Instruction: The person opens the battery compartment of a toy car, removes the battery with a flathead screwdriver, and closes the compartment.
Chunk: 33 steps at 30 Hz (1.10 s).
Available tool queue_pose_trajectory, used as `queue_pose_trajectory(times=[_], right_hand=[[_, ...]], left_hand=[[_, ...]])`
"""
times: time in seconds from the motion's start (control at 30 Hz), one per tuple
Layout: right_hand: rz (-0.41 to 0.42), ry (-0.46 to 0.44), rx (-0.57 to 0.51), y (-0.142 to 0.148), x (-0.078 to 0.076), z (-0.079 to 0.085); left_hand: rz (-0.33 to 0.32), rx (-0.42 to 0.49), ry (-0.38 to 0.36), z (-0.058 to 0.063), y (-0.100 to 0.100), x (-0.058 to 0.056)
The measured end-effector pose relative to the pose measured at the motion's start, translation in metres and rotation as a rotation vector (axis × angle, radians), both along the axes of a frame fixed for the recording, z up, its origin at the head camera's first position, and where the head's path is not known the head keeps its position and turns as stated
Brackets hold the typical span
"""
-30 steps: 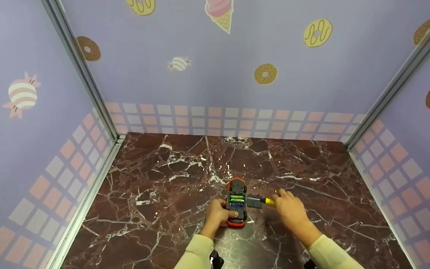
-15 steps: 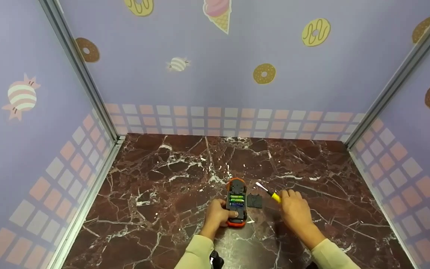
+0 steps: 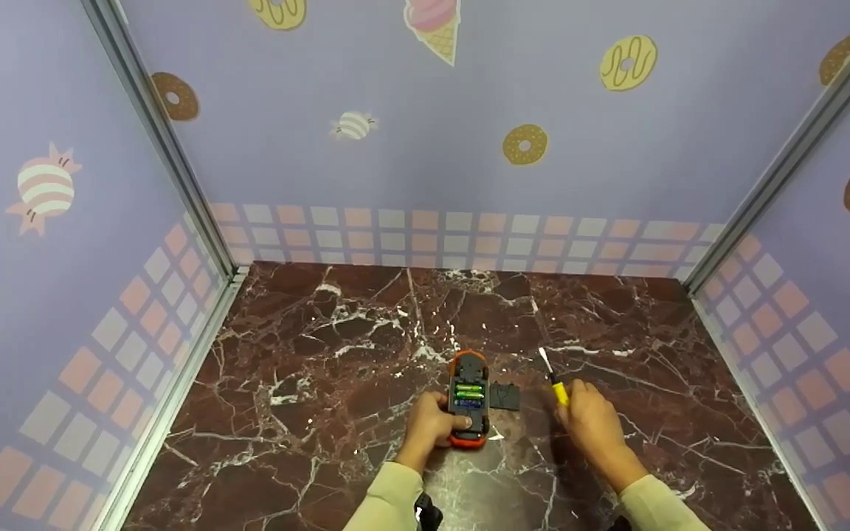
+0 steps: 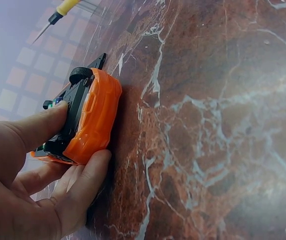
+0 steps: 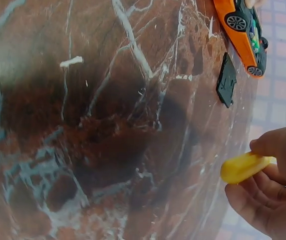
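An orange toy car [image 3: 468, 435] lies upside down on the marbled surface, its battery bay uncovered. Several green and blue batteries [image 3: 468, 395] sit in that bay. My left hand [image 3: 429, 423] grips the car from the left, thumb across the black underside and fingers against the orange body [image 4: 99, 112]. Just right of the car, a dark battery cover [image 3: 504, 397] lies flat, apart from it. My right hand [image 3: 596, 422] holds a screwdriver [image 3: 559, 392] by its yellow handle [image 5: 245, 167], thumb and fingers around it. The screwdriver's metal tip points away from me, up off the cover.
A dark red marbled tabletop [image 3: 336, 346] with white veins lies under everything. Purple walls [image 3: 425, 133] with printed sweets enclose it at the back and both sides. Metal rails [image 3: 167, 140] run along the wall corners and edges.
My right hand has drawn the screwdriver off the battery cover, moving it right. Its tip has swung from pointing left to pointing away. The left hand and the car have stayed put.
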State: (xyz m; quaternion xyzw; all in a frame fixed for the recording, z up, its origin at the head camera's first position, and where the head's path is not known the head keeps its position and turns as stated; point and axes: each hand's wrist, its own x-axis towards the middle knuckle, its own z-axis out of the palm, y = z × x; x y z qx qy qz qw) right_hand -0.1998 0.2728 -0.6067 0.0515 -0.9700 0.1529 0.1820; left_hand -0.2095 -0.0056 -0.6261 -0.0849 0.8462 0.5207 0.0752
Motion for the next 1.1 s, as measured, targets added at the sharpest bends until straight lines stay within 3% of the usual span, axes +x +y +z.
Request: queue_pose_trajectory(times=[0.37, 0.73, 1.1], right_hand=[[-0.053, -0.092, -0.139, 0.009, -0.005, -0.009], [-0.074, -0.133, -0.155, 0.021, -0.004, -0.022], [-0.083, -0.158, -0.161, 0.031, -0.003, -0.032]], left_hand=[[-0.011, 0.012, 0.015, -0.002, 0.001, -0.001], [-0.018, 0.006, 0.046, -0.003, 0.0, -0.002], [-0.012, 0.008, 0.023, -0.002, -0.001, -0.001]])
